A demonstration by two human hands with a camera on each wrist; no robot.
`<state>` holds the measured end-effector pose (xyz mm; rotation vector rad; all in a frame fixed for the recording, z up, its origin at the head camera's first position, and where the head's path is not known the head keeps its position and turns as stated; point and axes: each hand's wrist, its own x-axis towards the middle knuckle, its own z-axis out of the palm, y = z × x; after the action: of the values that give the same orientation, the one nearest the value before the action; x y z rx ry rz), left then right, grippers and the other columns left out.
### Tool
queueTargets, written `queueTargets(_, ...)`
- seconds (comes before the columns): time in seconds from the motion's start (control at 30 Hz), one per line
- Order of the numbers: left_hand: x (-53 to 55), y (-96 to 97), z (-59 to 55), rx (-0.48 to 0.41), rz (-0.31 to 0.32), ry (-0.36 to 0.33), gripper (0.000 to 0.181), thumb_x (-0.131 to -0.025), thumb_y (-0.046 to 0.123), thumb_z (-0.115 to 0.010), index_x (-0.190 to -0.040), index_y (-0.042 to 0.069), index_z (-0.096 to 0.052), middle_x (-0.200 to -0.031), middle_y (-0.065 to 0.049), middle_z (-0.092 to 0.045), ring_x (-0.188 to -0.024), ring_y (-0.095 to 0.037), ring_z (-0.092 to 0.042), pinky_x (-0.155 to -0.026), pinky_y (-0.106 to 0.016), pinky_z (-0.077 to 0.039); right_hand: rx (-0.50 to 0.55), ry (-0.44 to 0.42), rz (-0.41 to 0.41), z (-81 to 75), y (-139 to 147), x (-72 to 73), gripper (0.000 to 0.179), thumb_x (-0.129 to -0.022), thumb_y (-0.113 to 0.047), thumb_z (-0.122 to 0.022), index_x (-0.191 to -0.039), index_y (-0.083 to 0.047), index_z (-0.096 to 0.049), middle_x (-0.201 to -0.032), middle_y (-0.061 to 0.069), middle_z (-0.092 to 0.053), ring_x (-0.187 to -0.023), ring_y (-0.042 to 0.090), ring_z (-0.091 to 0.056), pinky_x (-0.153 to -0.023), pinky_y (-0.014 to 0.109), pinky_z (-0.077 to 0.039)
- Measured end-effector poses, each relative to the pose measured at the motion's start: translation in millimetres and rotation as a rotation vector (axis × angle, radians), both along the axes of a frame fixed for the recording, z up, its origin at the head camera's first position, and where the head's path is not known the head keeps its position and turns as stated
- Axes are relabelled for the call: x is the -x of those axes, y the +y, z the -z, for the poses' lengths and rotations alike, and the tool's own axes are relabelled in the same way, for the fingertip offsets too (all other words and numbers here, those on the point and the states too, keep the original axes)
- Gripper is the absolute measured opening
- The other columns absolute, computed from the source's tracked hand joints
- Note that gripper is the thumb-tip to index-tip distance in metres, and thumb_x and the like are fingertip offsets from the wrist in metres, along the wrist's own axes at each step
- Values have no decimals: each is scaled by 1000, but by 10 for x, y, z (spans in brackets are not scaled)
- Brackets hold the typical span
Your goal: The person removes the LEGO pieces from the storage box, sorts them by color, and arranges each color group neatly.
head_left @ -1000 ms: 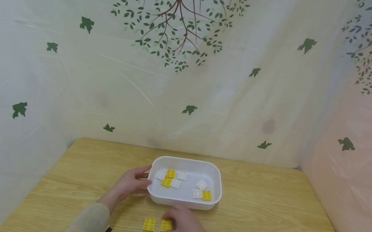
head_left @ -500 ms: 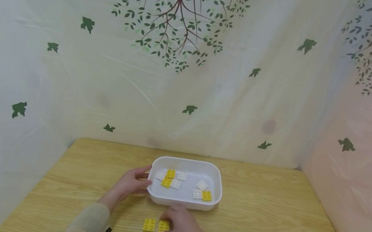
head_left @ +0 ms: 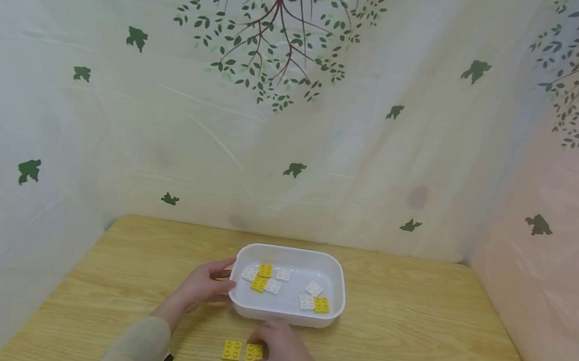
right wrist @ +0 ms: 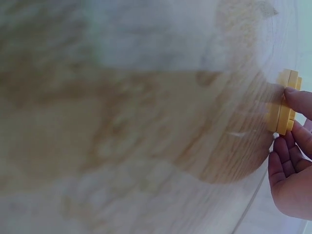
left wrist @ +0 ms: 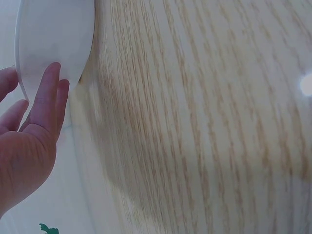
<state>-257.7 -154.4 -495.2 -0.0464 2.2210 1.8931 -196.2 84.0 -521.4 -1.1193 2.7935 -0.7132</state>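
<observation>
pinching yellow brick [head_left: 253,353], right hand [head_left: 286,354] low over table [head_left: 439,352], left hand [head_left: 204,285] (fingers [left wrist: 48,95] extended) touching white tub [head_left: 284,317]

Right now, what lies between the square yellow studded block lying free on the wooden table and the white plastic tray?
The head view shows only bare table from block to tray.

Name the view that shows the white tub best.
The head view: it shows the white tub from above, with bricks inside. The left wrist view shows only part of its outside, partly behind the left hand; in the right wrist view I cannot make it out.
</observation>
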Motion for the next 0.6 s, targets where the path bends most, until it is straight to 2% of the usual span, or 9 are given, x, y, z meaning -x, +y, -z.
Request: queueTargets(0.6,73,-19,-29,-2,4,-7,62,-92,4,-69,-149,11,-45,-136,-26,-54,-108,-34,-65,-83,-43,-60,-9,-19,28,24,-26,71,39,-71,-32,-83,-106,-20,-71,-106,-10,-61,-108,14,-53,-101,32,-46)
